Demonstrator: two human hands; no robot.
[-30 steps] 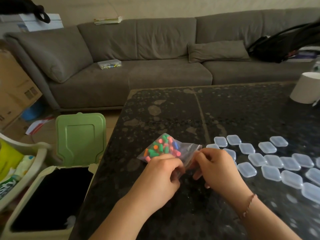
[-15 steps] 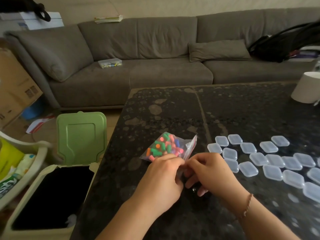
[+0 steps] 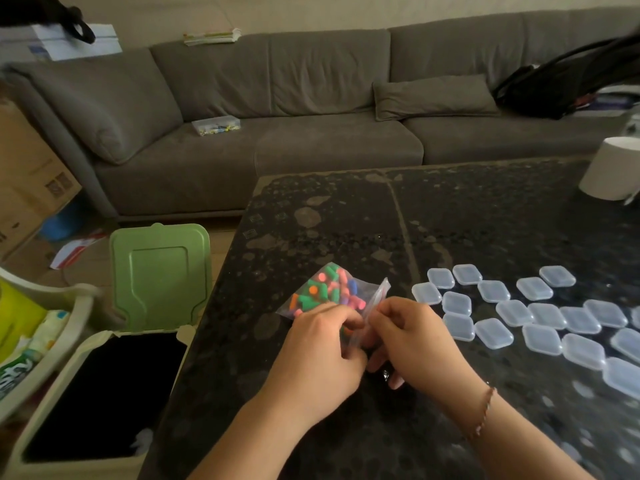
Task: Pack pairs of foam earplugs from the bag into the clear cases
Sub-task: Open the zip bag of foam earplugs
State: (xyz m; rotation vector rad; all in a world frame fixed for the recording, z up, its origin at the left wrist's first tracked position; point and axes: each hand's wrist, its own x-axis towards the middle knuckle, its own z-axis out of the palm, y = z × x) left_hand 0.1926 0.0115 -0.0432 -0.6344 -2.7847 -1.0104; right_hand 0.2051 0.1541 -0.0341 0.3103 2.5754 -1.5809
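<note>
Left hand (image 3: 322, 344) and right hand (image 3: 412, 337) both pinch the bag (image 3: 329, 292) mouth, left of the clear cases (image 3: 512, 313). Yanking it open too hard could scatter earplugs (image 3: 320, 291) off the bench (image 3: 346, 216).

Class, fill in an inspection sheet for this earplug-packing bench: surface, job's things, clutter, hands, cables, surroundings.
Surface: dark speckled table, glossy.
Job's things: bag of coloured earplugs near the table's left edge; clear cases spread to its right, lids shut.
Clutter: white container at the far right.
Hands: left hand and right hand both pinch the bag's mouth.
Cables: nothing seen.
Surroundings: grey sofa behind; bin with raised green lid at left.
</note>
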